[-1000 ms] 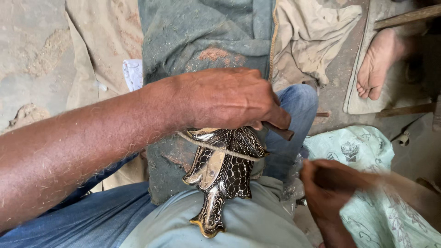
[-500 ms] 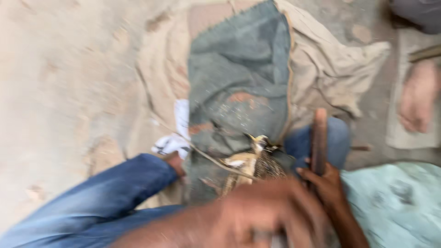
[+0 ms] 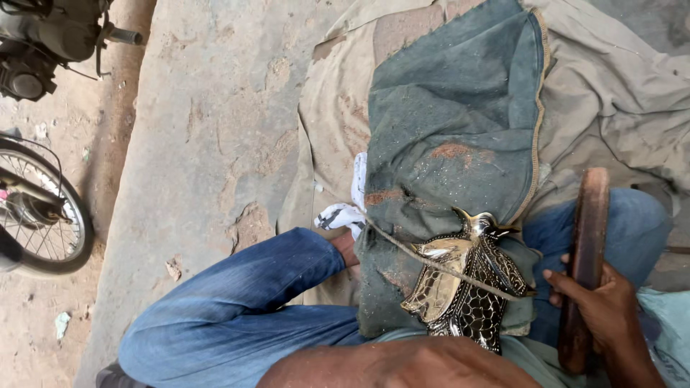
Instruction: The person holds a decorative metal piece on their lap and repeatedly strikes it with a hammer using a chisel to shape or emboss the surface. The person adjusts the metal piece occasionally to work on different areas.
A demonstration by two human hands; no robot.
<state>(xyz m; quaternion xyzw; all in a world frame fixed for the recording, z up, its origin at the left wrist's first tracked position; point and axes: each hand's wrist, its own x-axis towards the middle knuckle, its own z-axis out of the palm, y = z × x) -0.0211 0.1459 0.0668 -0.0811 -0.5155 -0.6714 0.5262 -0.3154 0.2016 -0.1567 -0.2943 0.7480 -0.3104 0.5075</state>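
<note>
Dusty concrete floor [image 3: 215,108] | right hand [image 3: 600,309] fingers curled round upright wooden stick [image 3: 583,266] | left hand unseen

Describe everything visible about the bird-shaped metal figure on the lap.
The bird-shaped metal figure looks like brass, part bright gold, part dark with a fine engraved scale pattern. Its beaked head points up the picture and its body runs down toward the person. It lies on a dusty green cloth over the lap. A taut cord crosses it diagonally. Neither hand touches it; a forearm hides its lower end.
</note>
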